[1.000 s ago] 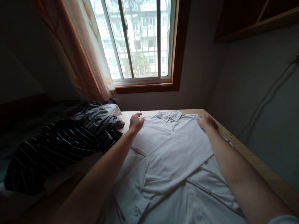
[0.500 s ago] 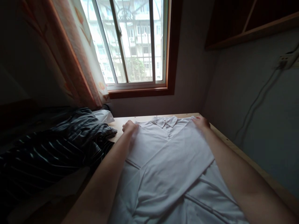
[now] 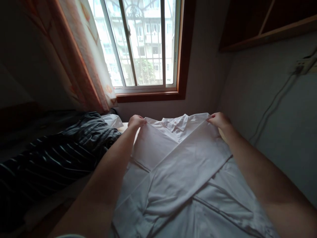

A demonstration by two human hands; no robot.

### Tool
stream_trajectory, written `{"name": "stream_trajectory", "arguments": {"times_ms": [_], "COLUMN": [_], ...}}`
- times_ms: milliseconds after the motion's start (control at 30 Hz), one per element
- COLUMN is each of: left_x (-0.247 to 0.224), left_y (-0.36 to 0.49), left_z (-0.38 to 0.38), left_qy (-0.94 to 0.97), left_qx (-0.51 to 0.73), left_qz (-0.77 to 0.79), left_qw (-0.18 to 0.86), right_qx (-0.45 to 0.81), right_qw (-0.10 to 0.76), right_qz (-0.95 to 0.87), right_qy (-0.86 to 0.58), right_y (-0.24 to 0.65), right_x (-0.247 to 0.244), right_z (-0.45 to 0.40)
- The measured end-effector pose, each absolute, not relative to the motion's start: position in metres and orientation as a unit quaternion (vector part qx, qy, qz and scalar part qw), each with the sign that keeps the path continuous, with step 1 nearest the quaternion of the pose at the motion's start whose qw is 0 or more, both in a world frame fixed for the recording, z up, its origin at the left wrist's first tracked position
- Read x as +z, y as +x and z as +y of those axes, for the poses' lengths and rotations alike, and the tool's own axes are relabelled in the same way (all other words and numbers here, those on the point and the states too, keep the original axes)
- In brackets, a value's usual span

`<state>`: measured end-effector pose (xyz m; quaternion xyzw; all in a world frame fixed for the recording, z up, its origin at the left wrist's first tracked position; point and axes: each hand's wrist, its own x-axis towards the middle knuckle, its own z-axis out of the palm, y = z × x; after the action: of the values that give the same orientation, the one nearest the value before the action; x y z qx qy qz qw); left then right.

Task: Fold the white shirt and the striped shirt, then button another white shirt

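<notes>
A white collared shirt (image 3: 183,165) spreads out in front of me, its collar at the far end and its sleeves folded crosswise over the front. My left hand (image 3: 136,122) pinches the shirt's left shoulder corner. At the opposite shoulder, my right hand (image 3: 219,120) has its fingers closed on the cloth. Between the two hands the shoulder edge is raised and stretched, with the collar standing up slightly in the middle. The lower part of the shirt runs toward me and out of the bottom of the view.
Dark striped clothing (image 3: 61,148) lies heaped on the left, with a white item (image 3: 112,121) behind it. Ahead are a window (image 3: 141,49) and an orange-patterned curtain (image 3: 81,59). A cable (image 3: 273,99) hangs from a wall socket (image 3: 302,65) on the right, near a wooden shelf (image 3: 267,36).
Both hands have lifted the shirt's shoulder corners up off the wooden surface. The collar end has risen with them and now hides most of that surface's far edge.
</notes>
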<state>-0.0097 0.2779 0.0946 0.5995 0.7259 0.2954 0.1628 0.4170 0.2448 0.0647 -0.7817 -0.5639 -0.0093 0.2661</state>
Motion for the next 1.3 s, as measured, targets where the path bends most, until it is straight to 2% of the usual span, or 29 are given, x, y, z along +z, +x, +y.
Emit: {"name": "stream_trajectory", "arguments": {"times_ms": [67,133,267,433,567,667,767,1000,1167,1300], "left_x": [0.11,0.124,0.144,0.145,0.128,0.114,0.097,0.049,0.034,0.036], "left_y": [-0.002,0.007,0.014,0.004,0.0,-0.006,-0.017,-0.031,-0.031,-0.029], "left_z": [0.281,0.283,0.285,0.277,0.245,0.206,0.159,0.051,0.027,0.031], "left_qy": [0.596,0.576,0.538,0.542,0.538,0.549,0.576,0.579,0.491,0.384], "left_qx": [0.314,0.35,0.424,0.544,0.608,0.596,0.559,0.505,0.504,0.513], "left_qz": [0.719,0.714,0.695,0.615,0.553,0.536,0.53,0.52,0.573,0.575], "left_qw": [0.172,0.19,0.22,0.175,0.187,0.236,0.273,0.373,0.42,0.509], "right_qx": [-0.027,-0.014,0.07,0.168,0.21,0.233,0.25,0.128,0.087,0.06], "right_qw": [0.253,0.285,0.413,0.612,0.662,0.642,0.588,0.449,0.378,0.307], "right_qz": [-0.564,-0.566,-0.535,-0.468,-0.487,-0.51,-0.555,-0.665,-0.685,-0.744], "right_qy": [-0.785,-0.774,-0.734,-0.615,-0.529,-0.523,-0.533,-0.583,-0.617,-0.59], "right_y": [0.404,0.394,0.389,0.403,0.413,0.421,0.435,0.46,0.461,0.466], "right_x": [0.084,0.098,0.109,0.108,0.101,0.088,0.068,0.016,-0.006,-0.018], "right_z": [0.241,0.241,0.256,0.253,0.209,0.166,0.123,0.025,0.003,0.004]}}
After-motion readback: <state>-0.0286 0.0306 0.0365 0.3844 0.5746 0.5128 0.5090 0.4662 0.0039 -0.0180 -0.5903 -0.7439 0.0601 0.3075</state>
